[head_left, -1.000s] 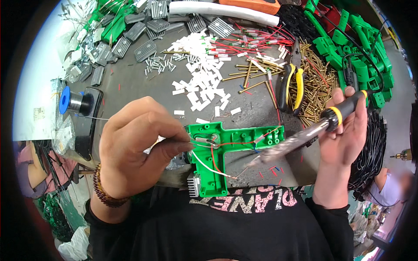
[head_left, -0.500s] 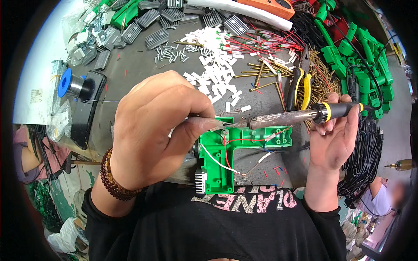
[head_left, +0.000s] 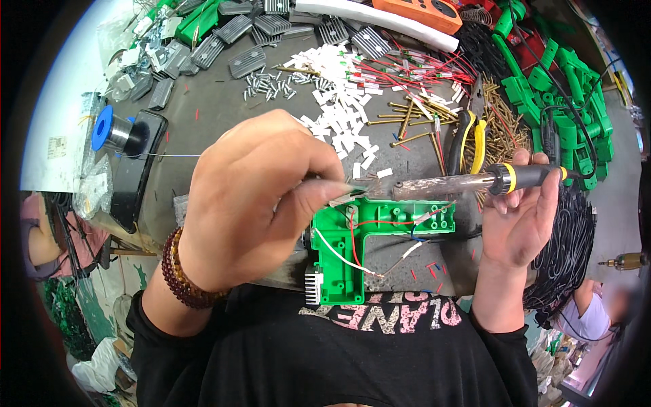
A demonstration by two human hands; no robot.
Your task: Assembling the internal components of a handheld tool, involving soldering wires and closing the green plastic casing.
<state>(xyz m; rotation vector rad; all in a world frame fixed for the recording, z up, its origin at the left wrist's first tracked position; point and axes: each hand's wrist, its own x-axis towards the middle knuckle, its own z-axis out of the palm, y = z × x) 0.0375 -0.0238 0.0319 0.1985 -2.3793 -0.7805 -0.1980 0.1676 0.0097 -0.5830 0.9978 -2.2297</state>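
Note:
My right hand (head_left: 519, 214) is wrapped round the black and yellow handle of a soldering iron (head_left: 447, 186), its metal barrel pointing left. My left hand (head_left: 261, 203) pinches thin solder wire (head_left: 178, 155), which runs back to a blue-rimmed spool (head_left: 119, 132) on the left. The pinched fingertips are close to the iron's tip; whether wire and tip touch is too blurred to tell. Below both hands lies a green L-shaped plastic housing (head_left: 330, 271) with red, white and blue wires in it. A white wire (head_left: 339, 251) from it meets a white-sleeved lead at a bare joint.
White sleeves (head_left: 342, 115), screws (head_left: 268, 85), brass pins (head_left: 498, 112) and red wires lie beyond the hands. Yellow-handled pliers (head_left: 478, 146) rest near the iron. A phone (head_left: 142, 169) sits left, green housings (head_left: 576, 102) and black cables (head_left: 566, 244) right. Other people are at both sides.
My left hand has shifted slightly right with the solder wire. The soldering iron's tip end has moved a little right, and the housing appears almost in the same place.

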